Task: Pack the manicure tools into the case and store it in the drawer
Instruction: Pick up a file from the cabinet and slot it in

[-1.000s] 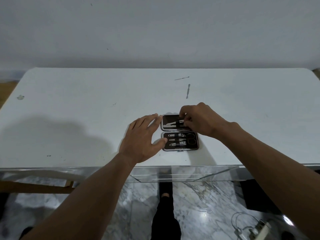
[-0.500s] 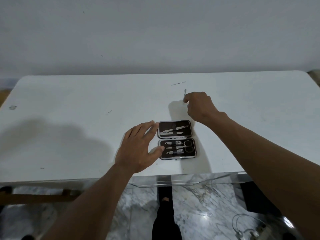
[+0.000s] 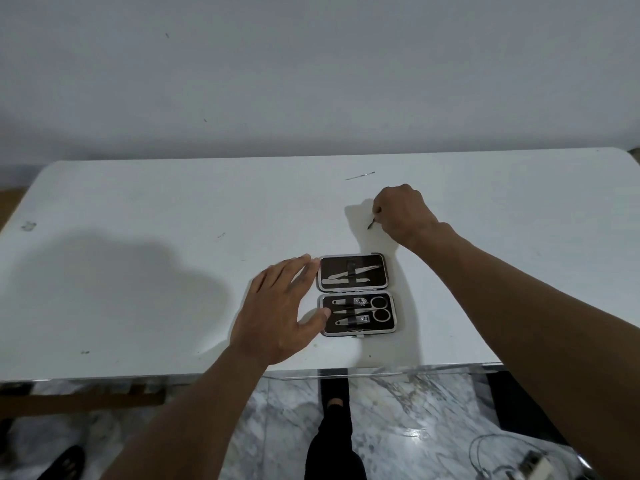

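Case [image 3: 356,294]: open on desk [image 3: 138,271], no readable writing.
Left grip [image 3: 277,313]: spread, steadying the case's edge.
Right grip [image 3: 401,213]: pinching slim tool [image 3: 371,224].

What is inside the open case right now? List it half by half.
The case lies open. Far half: two slim tools under a strap. Near half: scissors and two clippers, strapped. The left hand's thumb covers the near half's left edge, so nothing shows there.

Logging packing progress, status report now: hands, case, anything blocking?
Right hand pinching a small tool off the table. Left hand open, steadying the open case. One thin tool loose beyond. Nothing blocking.
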Demonstrator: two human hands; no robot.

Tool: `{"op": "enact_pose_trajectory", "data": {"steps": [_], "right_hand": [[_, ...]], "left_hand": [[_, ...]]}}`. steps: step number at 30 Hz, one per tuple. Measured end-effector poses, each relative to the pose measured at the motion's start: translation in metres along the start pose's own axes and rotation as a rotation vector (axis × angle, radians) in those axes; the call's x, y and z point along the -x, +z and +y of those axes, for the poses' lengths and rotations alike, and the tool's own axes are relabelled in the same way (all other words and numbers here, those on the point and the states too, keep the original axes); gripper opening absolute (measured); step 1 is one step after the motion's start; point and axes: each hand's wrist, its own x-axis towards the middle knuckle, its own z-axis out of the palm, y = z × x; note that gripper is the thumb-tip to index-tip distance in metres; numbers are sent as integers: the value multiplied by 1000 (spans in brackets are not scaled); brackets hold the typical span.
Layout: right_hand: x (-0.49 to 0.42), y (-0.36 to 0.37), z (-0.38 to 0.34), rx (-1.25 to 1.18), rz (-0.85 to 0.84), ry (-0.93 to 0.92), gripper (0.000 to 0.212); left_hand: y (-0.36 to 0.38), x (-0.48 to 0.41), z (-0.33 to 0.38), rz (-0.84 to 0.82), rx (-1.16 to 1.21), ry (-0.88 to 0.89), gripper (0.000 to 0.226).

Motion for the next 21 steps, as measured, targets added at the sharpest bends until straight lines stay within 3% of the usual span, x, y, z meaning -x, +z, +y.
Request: {"op": "enact_pose_trajectory", "data": {"steps": [6, 9, 12, 21], "right_hand": [[4, -7, -1, -14, -28, 68, 6], [5, -11, -2, -28, -92, 103, 27], [9, -13, -3, -130, -153, 157, 32], [15, -11, -7, -9, -142, 102, 26]], "left_hand": [[0, -1, 0, -5, -5, 0, 74], [1, -1, 0, -7, -6, -2, 74], [1, 0, 0, -1, -6, 3, 73], [2, 0, -1, 16, -8, 3, 73]]}}
